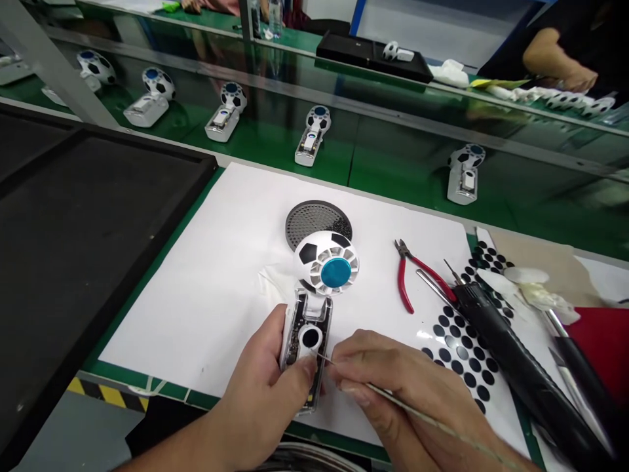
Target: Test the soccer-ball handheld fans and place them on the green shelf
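My left hand grips the clear plastic handle of a small football-patterned fan, its thumb lying across the lower part. The fan head is white with black patches and a blue centre, and it rests on the white sheet. My right hand pinches a thin metal pick whose tip reaches the handle beside a round black part. A dark mesh disc lies just behind the fan head. My fingers hide the handle's lower end.
Red-handled pliers, a black tool with a metal tip and a sheet of black dot stickers lie to the right. Several finished fans stand on a green shelf ahead, with a co-worker's arm beyond. A black tray lies left.
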Tool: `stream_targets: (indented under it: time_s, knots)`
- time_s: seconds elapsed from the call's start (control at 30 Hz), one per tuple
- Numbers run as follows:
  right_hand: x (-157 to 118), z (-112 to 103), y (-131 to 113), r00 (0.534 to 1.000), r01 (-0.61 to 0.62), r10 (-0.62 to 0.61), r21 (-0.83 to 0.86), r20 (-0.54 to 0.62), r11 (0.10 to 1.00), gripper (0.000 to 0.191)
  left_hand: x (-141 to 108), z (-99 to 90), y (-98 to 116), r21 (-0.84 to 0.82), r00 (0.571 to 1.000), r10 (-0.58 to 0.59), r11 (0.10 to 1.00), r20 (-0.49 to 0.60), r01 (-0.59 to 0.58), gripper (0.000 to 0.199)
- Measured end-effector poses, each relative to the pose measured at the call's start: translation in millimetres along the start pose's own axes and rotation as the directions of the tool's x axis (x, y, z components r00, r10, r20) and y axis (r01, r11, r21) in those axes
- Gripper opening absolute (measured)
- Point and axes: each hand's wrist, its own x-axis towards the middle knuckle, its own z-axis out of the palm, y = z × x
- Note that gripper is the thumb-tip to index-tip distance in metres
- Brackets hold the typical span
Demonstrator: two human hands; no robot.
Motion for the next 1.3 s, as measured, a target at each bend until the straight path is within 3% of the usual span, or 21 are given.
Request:
stream_targets:
  time_s: [0.43, 0.5, 0.63, 0.73, 0.9, 1.17, 1.3]
  knots:
    - [-1, -15, 3, 0.977, -0.152, 0.143, 0.051, 0.156, 0.987, 0.02, 5, 7.8, 18, 0.22, 0.994, -0.081, 0.973, 0.072, 0.063, 0.013]
    - [-4, -14, 6, 0.981, -0.103, 0.101, 0.005, 0.167, 0.995, 0.016, 5, 7.8, 16, 0.272, 0.996, -0.072, 0.961, 0.057, 0.054, 0.013]
    - [-8, -2, 8, 0.98, 0.176, -0.153, -0.183, 0.131, 0.967, 0.018, 6, 8.9, 13, 0.317, 0.996, -0.085, 0.945, -0.009, 0.083, 0.012]
    - [-12, 13, 7, 0.974, 0.223, -0.217, -0.38, 0.057, 0.898, 0.017, 6, 10.8, 13, 0.309, 0.994, -0.097, 0.945, -0.044, 0.106, 0.013]
    - [-18, 35, 15, 0.902, 0.363, -0.425, -0.409, -0.07, 0.837, 0.011, 5, 11.9, 12, 0.404, 0.991, -0.057, 0.909, -0.122, 0.102, 0.007]
    - [-13, 43, 18, 0.87, 0.408, -0.49, -0.477, -0.056, 0.779, 0.014, 2, 5.3, 5, 0.318, 0.99, -0.018, 0.946, -0.142, 0.062, 0.01]
    - [-12, 47, 16, 0.867, 0.411, -0.498, -0.519, -0.033, 0.75, 0.013, 1, 2.1, 10, 0.221, 0.991, -0.065, 0.971, -0.116, 0.09, 0.01]
